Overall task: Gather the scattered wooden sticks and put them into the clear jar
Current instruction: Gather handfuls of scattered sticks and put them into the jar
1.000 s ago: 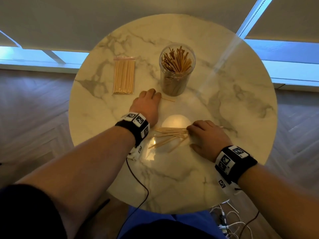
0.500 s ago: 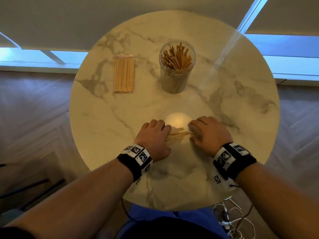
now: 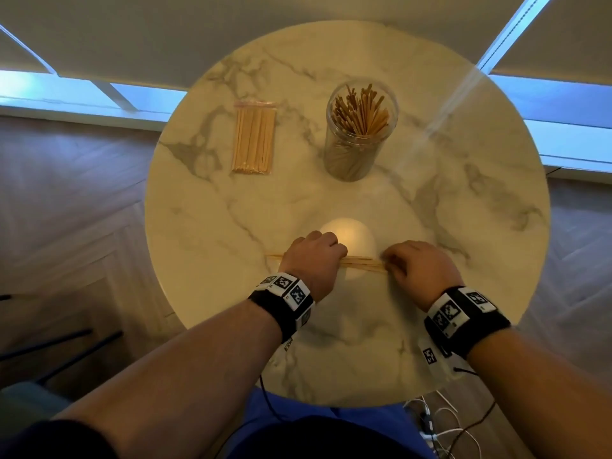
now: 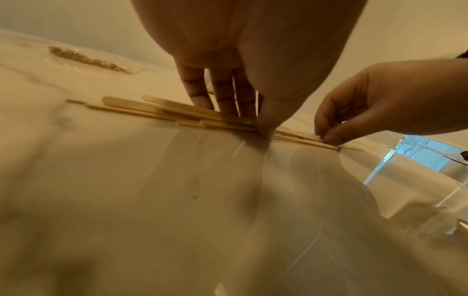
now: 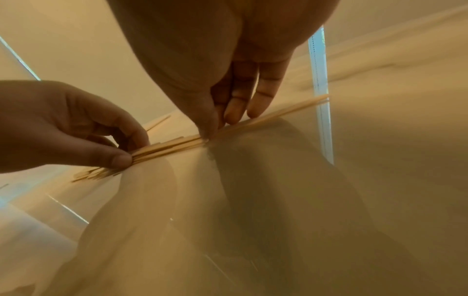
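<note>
The loose wooden sticks (image 3: 359, 262) lie gathered into one flat bundle on the marble table (image 3: 463, 226), running from nine to three o'clock at about the six o'clock part of the tabletop. The left hand (image 3: 311, 256) pinches the bundle near its middle — thumb on the near side, fingers (image 4: 200, 94) pressed together on the far side — with stick ends poking out toward nine o'clock. The right hand (image 3: 417, 266) pinches the bundle just beside it toward three o'clock, thumb tip (image 5: 207, 128) against the near edge and fingers close together on the far edge; a few stick ends reach past it in the right wrist view.

The clear jar (image 3: 359, 130) stands upright toward twelve o'clock, well apart from the hands, already packed with sticks. At about ten o'clock lies a sealed packet of sticks (image 3: 254, 138) — flat on the marble, apart from the jar.
</note>
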Demonstrator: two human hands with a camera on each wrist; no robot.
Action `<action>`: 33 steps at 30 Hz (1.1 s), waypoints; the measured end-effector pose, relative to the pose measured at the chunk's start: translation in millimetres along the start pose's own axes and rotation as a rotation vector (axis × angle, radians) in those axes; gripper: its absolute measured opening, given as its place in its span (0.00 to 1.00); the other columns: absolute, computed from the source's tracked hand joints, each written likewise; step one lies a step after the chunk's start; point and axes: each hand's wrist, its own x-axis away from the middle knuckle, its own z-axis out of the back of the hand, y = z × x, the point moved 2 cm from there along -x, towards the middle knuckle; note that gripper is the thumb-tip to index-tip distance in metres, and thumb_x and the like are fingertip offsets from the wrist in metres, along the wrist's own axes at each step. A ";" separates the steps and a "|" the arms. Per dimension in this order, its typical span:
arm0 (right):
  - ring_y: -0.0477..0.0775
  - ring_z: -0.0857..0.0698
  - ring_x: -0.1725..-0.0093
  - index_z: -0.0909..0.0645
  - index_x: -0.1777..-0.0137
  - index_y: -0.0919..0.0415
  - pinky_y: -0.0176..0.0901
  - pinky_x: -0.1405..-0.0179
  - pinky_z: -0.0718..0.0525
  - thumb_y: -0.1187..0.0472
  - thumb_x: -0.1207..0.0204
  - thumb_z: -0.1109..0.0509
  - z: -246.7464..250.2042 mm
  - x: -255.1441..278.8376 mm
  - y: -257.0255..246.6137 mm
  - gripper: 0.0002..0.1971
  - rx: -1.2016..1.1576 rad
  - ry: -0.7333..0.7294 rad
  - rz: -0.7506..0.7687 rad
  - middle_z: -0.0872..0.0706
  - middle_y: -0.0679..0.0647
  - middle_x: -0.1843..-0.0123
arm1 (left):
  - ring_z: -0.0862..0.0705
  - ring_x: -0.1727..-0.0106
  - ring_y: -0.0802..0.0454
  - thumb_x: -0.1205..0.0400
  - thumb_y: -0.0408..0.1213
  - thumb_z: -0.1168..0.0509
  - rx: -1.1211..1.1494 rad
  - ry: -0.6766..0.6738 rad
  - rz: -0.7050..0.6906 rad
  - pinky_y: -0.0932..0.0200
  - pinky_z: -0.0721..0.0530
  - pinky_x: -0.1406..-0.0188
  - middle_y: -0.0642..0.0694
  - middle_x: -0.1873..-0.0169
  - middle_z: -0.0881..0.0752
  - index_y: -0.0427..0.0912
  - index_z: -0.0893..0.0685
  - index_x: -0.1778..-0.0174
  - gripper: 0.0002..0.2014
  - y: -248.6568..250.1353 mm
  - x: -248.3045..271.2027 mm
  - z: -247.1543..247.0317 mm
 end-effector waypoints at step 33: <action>0.67 0.36 0.17 0.36 0.15 0.49 0.64 0.22 0.27 0.54 0.33 0.24 -7.1 -16.1 -82.8 0.44 0.134 -0.098 0.244 0.37 0.57 0.14 | 0.22 0.32 0.40 0.27 0.40 0.24 0.451 0.275 0.334 0.45 0.19 0.29 0.44 0.34 0.19 0.42 0.17 0.27 0.30 -36.5 62.2 -6.7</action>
